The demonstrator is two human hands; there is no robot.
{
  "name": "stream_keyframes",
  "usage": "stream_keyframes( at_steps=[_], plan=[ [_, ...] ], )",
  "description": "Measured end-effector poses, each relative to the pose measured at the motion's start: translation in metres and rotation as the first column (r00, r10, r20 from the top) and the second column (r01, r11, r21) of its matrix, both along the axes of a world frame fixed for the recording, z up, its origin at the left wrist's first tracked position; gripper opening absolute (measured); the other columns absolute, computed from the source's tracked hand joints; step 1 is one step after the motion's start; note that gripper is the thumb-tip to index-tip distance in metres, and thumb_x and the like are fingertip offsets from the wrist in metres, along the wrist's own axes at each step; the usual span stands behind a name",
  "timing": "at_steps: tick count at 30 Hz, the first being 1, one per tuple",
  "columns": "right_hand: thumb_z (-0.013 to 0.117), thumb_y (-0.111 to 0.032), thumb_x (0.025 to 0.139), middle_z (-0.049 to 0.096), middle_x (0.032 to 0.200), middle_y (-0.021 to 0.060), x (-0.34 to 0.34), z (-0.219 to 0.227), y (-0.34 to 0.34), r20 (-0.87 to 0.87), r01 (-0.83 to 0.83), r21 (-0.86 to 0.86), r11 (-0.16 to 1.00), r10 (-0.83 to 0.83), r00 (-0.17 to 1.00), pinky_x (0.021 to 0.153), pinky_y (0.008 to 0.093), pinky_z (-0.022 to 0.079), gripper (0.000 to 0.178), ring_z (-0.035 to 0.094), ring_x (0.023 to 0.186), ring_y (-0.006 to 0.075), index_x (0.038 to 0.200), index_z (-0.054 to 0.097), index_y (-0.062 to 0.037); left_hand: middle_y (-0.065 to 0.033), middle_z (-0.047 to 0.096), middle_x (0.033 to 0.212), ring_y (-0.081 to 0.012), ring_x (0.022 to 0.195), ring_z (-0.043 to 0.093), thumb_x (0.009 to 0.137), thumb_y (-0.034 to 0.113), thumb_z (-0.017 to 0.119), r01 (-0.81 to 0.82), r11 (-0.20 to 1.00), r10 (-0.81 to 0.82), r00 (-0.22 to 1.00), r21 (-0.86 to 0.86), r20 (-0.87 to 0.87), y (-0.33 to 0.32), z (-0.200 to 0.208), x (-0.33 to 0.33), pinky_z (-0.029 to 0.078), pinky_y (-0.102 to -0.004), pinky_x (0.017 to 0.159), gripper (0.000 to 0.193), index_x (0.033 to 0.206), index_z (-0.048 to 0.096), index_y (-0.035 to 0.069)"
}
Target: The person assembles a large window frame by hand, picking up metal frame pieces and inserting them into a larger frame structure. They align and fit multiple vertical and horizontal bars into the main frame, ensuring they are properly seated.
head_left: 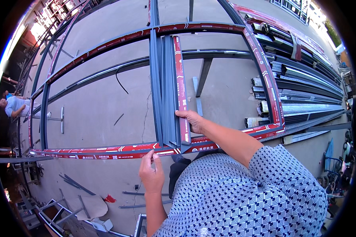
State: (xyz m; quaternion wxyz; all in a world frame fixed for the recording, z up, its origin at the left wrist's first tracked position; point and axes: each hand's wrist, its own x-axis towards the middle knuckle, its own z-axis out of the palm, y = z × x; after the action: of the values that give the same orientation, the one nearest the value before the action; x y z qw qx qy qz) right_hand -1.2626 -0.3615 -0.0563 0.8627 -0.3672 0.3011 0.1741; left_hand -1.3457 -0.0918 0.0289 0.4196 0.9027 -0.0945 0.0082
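Observation:
My right hand [192, 120] is closed around a grey metal profile bar [179, 75] with red printed film on its face. That bar lies lengthwise beside the grey central mullion [161, 91] of a large window frame [87, 153]. The frame is made of grey profiles covered in the same red film. My left hand [151, 175] is just on my side of the front rail, its fingers curled and thumb drawn close to the index finger. Whatever may be between those fingertips is too small to make out.
Stacked long metal profiles [304, 85] lie to the right of the frame. A support beam [126, 63] runs under it. Loose strips [77, 184] and a red scrap [110, 198] are on the floor at lower left. Another person [16, 106] is at the far left.

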Motion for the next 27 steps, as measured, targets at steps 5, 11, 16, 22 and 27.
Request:
stream_keyframes(
  at_steps=[5, 11, 16, 22, 27],
  plan=[
    [0.067, -0.024, 0.106, 0.074, 0.129, 0.0219, -0.002, 0.003, 0.008, 0.028, 0.074, 0.016, 0.997, -0.074, 0.997, 0.104, 0.0499, 0.063, 0.048, 0.077, 0.114, 0.0318, 0.143, 0.057, 0.0039, -0.0198, 0.074, 0.118, -0.0361, 0.103, 0.074, 0.111, 0.034, 0.061, 0.199, 0.973, -0.187, 0.977, 0.120, -0.103, -0.009, -0.004, 0.049, 0.059, -0.0459, 0.092, 0.042, 0.129, 0.072, -0.001],
    [0.085, -0.024, 0.095, 0.075, 0.121, 0.0196, -0.003, -0.009, 0.007, 0.089, 0.077, 0.145, 0.986, -0.091, 0.992, 0.093, 0.0522, 0.068, 0.058, 0.080, 0.106, 0.0305, 0.139, 0.059, 0.0010, -0.0192, 0.073, 0.114, -0.0368, 0.099, 0.073, 0.108, 0.042, 0.064, 0.281, 0.907, -0.260, 0.959, 0.312, -0.109, -0.032, -0.027, 0.069, 0.057, -0.0492, 0.088, 0.049, 0.127, 0.072, -0.002],
    [0.087, -0.020, 0.094, 0.075, 0.114, 0.0173, -0.001, -0.022, 0.012, 0.127, 0.093, 0.173, 0.981, -0.116, 0.985, 0.087, 0.0549, 0.070, 0.054, 0.080, 0.102, 0.0303, 0.136, 0.059, 0.0008, -0.0187, 0.073, 0.110, -0.0363, 0.099, 0.073, 0.105, 0.046, 0.067, 0.277, 0.895, -0.220, 0.956, 0.348, -0.195, -0.040, -0.026, 0.074, 0.057, -0.0497, 0.089, 0.055, 0.130, 0.068, -0.003],
    [0.085, -0.019, 0.096, 0.074, 0.110, 0.0161, -0.003, -0.015, 0.017, 0.144, 0.076, 0.234, 0.969, -0.112, 0.983, 0.085, 0.0545, 0.070, 0.050, 0.080, 0.098, 0.0286, 0.134, 0.058, 0.0003, -0.0205, 0.073, 0.114, -0.0386, 0.104, 0.072, 0.104, 0.044, 0.067, 0.288, 0.889, -0.216, 0.949, 0.355, -0.229, -0.046, -0.013, 0.078, 0.056, -0.0499, 0.094, 0.055, 0.132, 0.067, -0.004],
    [0.087, -0.023, 0.096, 0.074, 0.110, 0.0147, -0.017, -0.005, 0.010, 0.129, 0.054, 0.301, 0.952, -0.097, 0.987, 0.086, 0.0537, 0.069, 0.052, 0.079, 0.099, 0.0279, 0.134, 0.060, -0.0013, -0.0271, 0.074, 0.122, -0.0419, 0.111, 0.074, 0.104, 0.049, 0.067, 0.286, 0.937, -0.172, 0.877, 0.199, -0.448, -0.063, 0.001, 0.083, 0.056, -0.0495, 0.098, 0.062, 0.131, 0.067, -0.006]
  ],
)
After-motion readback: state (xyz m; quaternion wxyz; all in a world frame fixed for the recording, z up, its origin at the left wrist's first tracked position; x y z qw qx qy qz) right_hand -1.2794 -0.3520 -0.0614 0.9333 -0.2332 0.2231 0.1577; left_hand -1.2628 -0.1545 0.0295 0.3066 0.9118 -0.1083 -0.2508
